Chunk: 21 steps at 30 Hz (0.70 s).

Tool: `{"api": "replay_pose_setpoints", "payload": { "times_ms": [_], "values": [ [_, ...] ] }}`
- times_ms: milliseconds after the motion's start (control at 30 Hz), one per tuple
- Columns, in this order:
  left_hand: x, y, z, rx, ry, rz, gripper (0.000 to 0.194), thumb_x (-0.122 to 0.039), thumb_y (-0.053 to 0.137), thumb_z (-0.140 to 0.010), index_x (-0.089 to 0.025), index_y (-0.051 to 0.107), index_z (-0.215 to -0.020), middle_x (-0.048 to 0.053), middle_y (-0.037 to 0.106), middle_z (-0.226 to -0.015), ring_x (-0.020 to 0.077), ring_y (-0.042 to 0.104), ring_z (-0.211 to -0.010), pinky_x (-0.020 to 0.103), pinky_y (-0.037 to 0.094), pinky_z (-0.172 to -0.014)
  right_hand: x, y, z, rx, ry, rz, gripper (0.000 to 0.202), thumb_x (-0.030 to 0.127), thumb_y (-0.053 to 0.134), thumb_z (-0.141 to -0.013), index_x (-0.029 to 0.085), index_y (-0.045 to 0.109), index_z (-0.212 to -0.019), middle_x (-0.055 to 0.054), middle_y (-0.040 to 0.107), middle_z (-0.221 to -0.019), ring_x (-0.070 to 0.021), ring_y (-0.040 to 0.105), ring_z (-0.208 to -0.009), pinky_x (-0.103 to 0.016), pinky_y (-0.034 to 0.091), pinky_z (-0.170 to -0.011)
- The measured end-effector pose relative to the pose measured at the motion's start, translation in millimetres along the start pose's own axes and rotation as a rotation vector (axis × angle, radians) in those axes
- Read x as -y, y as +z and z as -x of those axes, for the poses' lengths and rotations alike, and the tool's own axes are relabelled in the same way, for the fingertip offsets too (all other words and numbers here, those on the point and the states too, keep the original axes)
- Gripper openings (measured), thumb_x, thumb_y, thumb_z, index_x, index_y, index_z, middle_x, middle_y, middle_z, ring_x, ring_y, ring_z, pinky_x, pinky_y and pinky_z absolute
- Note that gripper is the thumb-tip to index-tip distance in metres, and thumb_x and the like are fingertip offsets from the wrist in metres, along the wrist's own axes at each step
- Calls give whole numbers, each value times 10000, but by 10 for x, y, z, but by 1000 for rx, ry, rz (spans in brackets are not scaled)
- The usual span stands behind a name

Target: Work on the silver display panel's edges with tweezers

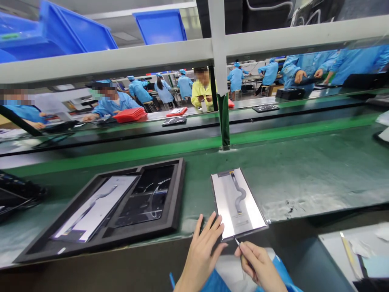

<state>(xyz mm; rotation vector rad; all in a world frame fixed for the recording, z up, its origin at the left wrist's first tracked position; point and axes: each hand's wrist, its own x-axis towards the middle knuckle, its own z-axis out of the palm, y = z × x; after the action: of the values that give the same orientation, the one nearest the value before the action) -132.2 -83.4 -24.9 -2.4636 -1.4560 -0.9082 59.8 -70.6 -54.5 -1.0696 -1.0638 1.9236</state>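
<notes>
An LCD screen panel (pixel 226 202) lies on the green bench top at its front edge, silvery back up, with a grey wavy ribbon cable (pixel 241 194) running along it. My left hand (pixel 204 247) rests at the panel's lower left corner, fingers spread and fingertips at its edge. Pinched between the fingers of my right hand (pixel 257 261) is a thin pointed metal tool (pixel 237 241), its tip at the panel's near edge. Most of the tool is hidden in the hand, so its exact kind is unclear.
Left of the panel, a black foam tray (pixel 179 194) holds another panel (pixel 97 205) and a dark glossy screen (pixel 147 196). A green-wrapped post (pixel 225 121) stands behind. Beyond it runs a conveyor with red folders (pixel 130 114) and co-workers in blue. Blue bins (pixel 161 26) sit overhead.
</notes>
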Motion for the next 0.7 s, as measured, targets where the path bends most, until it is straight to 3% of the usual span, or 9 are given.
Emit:
{"api": "replay_pose_setpoints", "payload": {
  "times_ms": [233, 700],
  "values": [
    [-5, 30, 7, -27, -32, 41, 370, -187, 509, -988, -192, 491, -1358, 108, 647, -1318, 270, 534, -1310, 566, 369, -1141, 219, -22, 149, -53, 33, 13, 639, 789, 610, -711, 152, 644, -740, 115, 324, -395, -47, 141, -374, -220, 75, -378],
    [15, 61, 25, -33, -31, 71, 428, -46, 451, -948, -178, 495, -1353, 121, 629, -1339, 252, 530, -1313, 546, 387, -1135, 393, -106, 258, -140, 37, 9, 615, 777, 633, -701, 162, 632, -707, 121, 278, -393, -46, 133, -379, -213, 109, -378]
  ]
}}
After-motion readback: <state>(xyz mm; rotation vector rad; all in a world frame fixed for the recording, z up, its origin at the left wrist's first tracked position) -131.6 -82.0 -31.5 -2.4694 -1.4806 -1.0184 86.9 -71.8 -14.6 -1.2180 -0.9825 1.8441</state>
